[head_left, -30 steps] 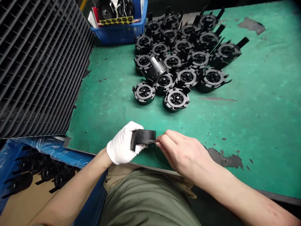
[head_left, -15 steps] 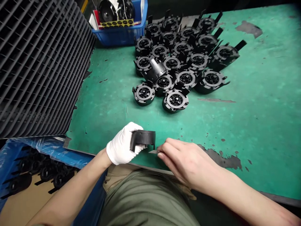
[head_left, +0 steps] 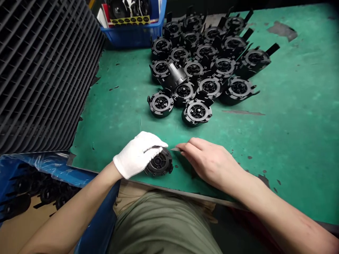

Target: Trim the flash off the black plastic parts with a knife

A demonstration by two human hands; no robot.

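Hands (head_left: 139, 153) (left gloved) gripping housing (head_left: 160, 163), pinching blade (head_left: 175, 149)

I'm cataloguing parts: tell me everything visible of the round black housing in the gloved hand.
The round black housing looks like moulded plastic, with spokes around a central hub and small lugs along its rim. Its spoked face is turned toward the camera. The gloved left hand grips its upper left side, hiding some of it. It is near the front edge of the green table; whether it touches the tabletop cannot be told.
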